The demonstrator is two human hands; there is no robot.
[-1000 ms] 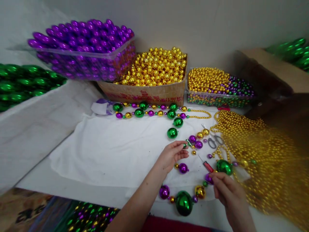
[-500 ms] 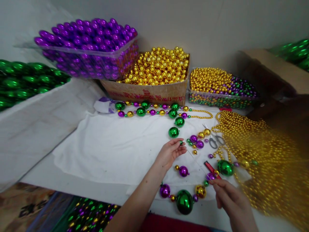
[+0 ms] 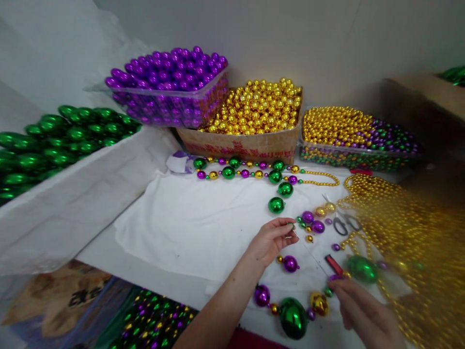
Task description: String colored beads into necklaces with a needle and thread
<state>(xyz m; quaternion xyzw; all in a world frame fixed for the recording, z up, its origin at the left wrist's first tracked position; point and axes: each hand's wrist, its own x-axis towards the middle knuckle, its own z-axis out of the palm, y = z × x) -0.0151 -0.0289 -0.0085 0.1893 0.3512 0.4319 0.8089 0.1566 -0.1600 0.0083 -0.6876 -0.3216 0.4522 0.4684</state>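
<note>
My left hand (image 3: 274, 238) is closed in a pinch on a small green bead (image 3: 291, 226), just above the white cloth. A thin pale string (image 3: 312, 257) runs slantwise from there to my right hand (image 3: 359, 303), whose fingers are pinched by a purple bead (image 3: 337, 277) they partly cover. Below hangs or lies the strung part, with a big green ball (image 3: 293, 317), a gold ball (image 3: 319, 304) and a purple ball (image 3: 262, 295). A loose purple ball (image 3: 290, 264) rests between the hands. Grey-handled scissors (image 3: 341, 224) and a red-and-black tool (image 3: 333, 265) lie beyond my right hand.
A purple-ball bin (image 3: 163, 99), a carton of gold balls (image 3: 240, 145) and a small-bead tray (image 3: 356, 156) line the back. A finished-looking necklace (image 3: 245, 173) lies before them. Gold bead strands (image 3: 407, 232) heap at right; a box of green balls (image 3: 83, 179) stands left.
The whole view has shifted, so everything appears farther right and slightly lower. Both hands keep their pinches, with the string still stretched between them.
</note>
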